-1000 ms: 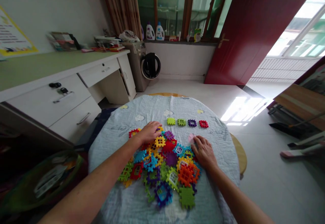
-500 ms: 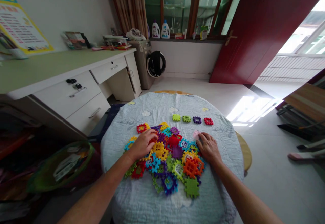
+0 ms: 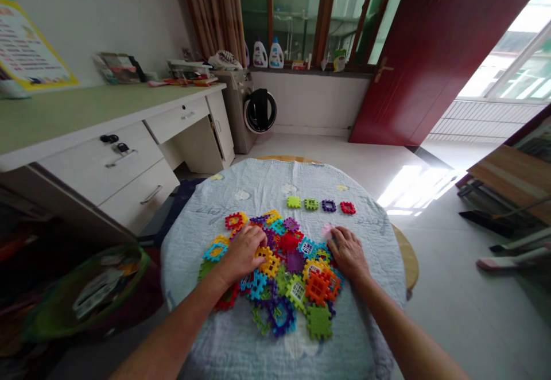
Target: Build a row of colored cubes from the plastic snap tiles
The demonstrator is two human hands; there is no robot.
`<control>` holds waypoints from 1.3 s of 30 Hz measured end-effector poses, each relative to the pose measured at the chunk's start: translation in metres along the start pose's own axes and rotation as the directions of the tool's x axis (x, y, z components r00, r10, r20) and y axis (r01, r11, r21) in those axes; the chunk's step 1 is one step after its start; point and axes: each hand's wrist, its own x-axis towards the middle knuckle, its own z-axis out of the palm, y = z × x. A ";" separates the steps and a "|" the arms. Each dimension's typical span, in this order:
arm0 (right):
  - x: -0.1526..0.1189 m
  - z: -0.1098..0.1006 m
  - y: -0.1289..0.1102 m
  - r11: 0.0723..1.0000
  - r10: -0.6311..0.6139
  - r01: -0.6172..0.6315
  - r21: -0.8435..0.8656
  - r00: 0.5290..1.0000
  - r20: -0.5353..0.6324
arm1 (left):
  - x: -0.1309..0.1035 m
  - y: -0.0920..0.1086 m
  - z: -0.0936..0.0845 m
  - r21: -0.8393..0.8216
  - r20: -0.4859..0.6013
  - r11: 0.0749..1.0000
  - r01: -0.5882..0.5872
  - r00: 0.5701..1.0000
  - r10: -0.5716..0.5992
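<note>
A heap of colourful interlocking plastic tiles [image 3: 295,260] lies on the cloth-covered round table. My left hand [image 3: 246,252] is over the heap's left side, its fingers bent and thumb apart. A yellow window tile [image 3: 267,262] is right by that thumb; nothing is plainly held. At the heap's right edge rests my right hand [image 3: 348,251], fingers loosely spread on the cloth beside a blue tile [image 3: 307,247]. Behind the heap stands a spaced row: a lime tile [image 3: 294,202], a green window tile [image 3: 311,204], a purple frame tile [image 3: 329,205] and a red frame tile [image 3: 348,208].
A pale blue cloth [image 3: 258,187] with printed clouds covers the table. To the left are a desk [image 3: 107,110] with drawers and a green-rimmed basket [image 3: 142,271]. A washing machine [image 3: 236,110] with its door ajar and a red door [image 3: 400,70] stand behind.
My left hand has shifted a little toward me over the heap, beside the yellow window tile. My right hand stays at the heap's edge. The whole view has turned slightly.
</note>
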 end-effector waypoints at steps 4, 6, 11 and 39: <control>0.000 0.002 0.001 1.000 0.016 -0.016 -0.001 1.000 -0.002 | -0.003 0.001 0.002 -0.031 0.067 1.000 -0.001 0.998 0.003; 0.000 0.003 0.002 1.000 0.016 -0.016 -0.001 1.000 0.003 | -0.005 0.001 0.006 -0.027 0.069 1.000 -0.008 0.998 0.010; 0.001 0.003 0.003 1.000 0.012 -0.012 -0.004 1.000 0.002 | -0.004 0.001 0.011 -0.076 0.097 0.997 0.007 0.995 0.001; 0.000 0.007 0.006 1.000 -0.003 0.003 -0.001 1.000 -0.002 | -0.011 0.008 0.028 -0.098 0.036 0.995 -0.002 0.999 0.005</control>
